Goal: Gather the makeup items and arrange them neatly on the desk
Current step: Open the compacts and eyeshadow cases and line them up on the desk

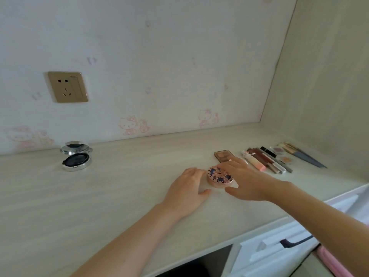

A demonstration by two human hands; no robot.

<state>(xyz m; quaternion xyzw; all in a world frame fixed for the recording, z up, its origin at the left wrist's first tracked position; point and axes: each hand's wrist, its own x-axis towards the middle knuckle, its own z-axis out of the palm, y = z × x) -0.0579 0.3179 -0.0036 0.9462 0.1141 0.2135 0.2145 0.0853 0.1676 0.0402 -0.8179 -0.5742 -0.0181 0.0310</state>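
Note:
A round pink compact (218, 179) with a dark blue pattern lies on the pale desk (119, 186), right of centre. My right hand (247, 178) spans it, fingers across the lid to its far rim and thumb at its near edge. My left hand (186, 186) lies flat on the desk, its fingertips touching the compact's left side. Just behind it sits a brown eyeshadow palette (222, 154), partly covered by my right fingers. To the right, several lip tubes and pencils (261, 159) lie in a row, followed by makeup brushes (303, 154).
An open silver compact (75, 157) with a dark inside stands at the back left near the wall. Two small powder pans (287, 159) lie among the row. A side panel (329, 86) closes the desk's right end. White drawers with a dark handle (293, 241) sit below the front edge.

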